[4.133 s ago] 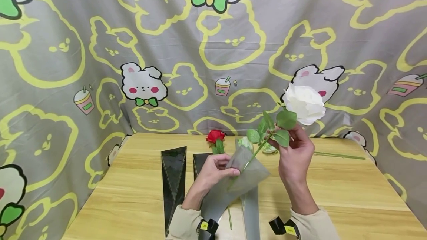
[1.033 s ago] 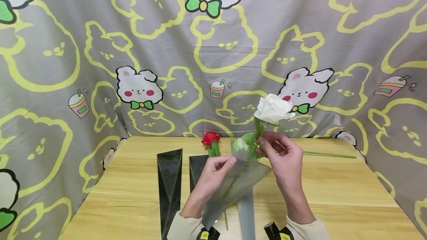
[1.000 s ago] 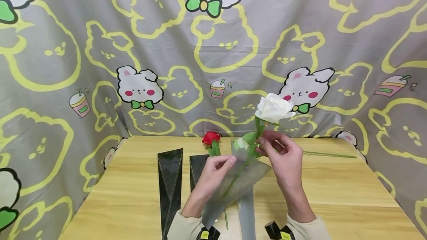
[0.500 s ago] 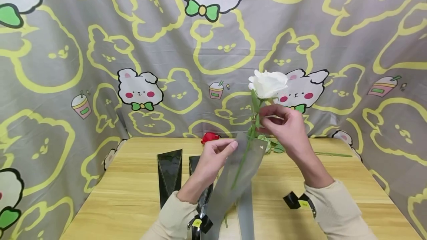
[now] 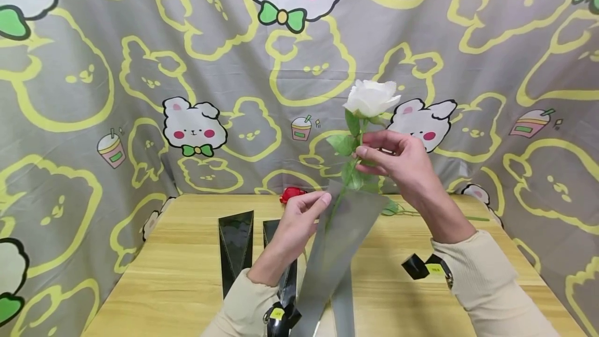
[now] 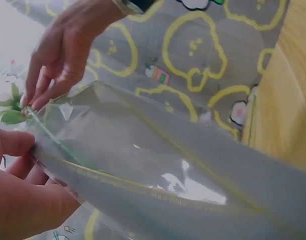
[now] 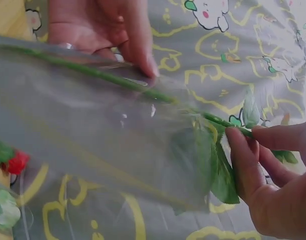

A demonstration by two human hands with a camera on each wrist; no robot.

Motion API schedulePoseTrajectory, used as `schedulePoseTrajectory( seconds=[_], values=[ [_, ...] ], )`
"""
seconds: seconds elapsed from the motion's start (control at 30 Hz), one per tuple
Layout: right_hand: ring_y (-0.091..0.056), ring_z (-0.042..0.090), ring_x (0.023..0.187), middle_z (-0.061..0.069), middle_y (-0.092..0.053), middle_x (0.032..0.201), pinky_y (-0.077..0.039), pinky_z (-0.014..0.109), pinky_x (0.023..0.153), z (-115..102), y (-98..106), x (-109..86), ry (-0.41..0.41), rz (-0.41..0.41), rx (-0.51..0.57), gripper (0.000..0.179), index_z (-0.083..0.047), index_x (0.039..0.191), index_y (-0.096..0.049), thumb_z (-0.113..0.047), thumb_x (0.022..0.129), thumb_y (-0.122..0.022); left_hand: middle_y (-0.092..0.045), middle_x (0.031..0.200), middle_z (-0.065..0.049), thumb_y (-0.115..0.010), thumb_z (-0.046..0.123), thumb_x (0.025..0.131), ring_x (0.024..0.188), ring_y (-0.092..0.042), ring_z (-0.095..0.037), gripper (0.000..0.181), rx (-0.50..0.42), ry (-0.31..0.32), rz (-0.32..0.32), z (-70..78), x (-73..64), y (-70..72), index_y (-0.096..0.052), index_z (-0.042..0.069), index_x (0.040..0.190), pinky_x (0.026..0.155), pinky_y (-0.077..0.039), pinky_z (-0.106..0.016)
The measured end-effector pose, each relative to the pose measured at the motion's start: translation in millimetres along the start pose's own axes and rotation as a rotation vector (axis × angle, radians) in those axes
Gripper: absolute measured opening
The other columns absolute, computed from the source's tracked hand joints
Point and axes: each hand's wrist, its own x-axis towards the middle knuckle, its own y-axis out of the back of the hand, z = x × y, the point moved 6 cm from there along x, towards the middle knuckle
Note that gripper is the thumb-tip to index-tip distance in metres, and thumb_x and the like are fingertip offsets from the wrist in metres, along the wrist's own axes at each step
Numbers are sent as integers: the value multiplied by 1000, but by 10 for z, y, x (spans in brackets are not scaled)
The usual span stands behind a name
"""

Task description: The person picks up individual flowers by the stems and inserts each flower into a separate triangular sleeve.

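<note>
A white rose (image 5: 372, 99) with green leaves stands upright in the head view. My right hand (image 5: 402, 157) pinches its stem between thumb and fingers, just under the bloom. The lower stem runs down inside a translucent grey flower sleeve (image 5: 343, 238), held tilted above the table. At the sleeve's mouth, my left hand (image 5: 299, 217) pinches the left edge between thumb and fingers. The right wrist view shows the green stem (image 7: 102, 75) through the film, with leaves (image 7: 224, 175) at the opening. Gold lines cross the sleeve (image 6: 142, 145) in the left wrist view.
Two black sleeves (image 5: 235, 248) lie left on the wooden table (image 5: 164, 274); my left forearm partly covers one. Another grey sleeve (image 5: 343, 300) lies under the raised one. A red rose (image 5: 291, 195) rests behind my left hand, and a leafy stem (image 5: 390, 207) lies back right.
Over the last second both hands have risen, lifting the white rose and sleeve. Since the oldest frame, the bloom has moved left and up and the stem has become more upright.
</note>
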Motion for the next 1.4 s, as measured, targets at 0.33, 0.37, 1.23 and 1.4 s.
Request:
schedulePoseTrajectory(
  seconds=[0.33,0.37,1.23,1.4],
  values=[
    [-73,16,82,7,-72,93,-59,28,75,-125,-159,-27,65,-70,-412,22,4,104,-72,-8,89,-81,-54,102,1,-62,20,105,94,-49,-14,26,-124,-59,110,75,9,2,-70,0,119,74,-40,-29],
    [-73,16,81,7,-73,91,-58,27,74,-129,-178,-30,80,-76,-452,19,3,102,-73,-9,88,-82,-55,104,1,-61,19,105,97,-49,-14,26,-126,-63,122,69,11,5,-70,-1,119,78,-42,-31],
    [-44,22,72,5,-56,77,-36,28,61,88,-195,-70,94,-28,-584,7,-10,88,-78,-16,90,-79,-62,93,4,-62,14,103,90,-50,-10,31,-36,-180,218,105,-68,102,-68,-9,124,76,-44,-25],
    [-47,23,82,5,-64,92,-40,30,65,94,-197,-50,81,-44,-590,15,-11,100,-79,-22,90,-81,-55,79,5,-63,13,103,72,-45,-9,28,7,-202,206,143,-74,84,-70,-9,119,63,-39,-21]
  ],
)
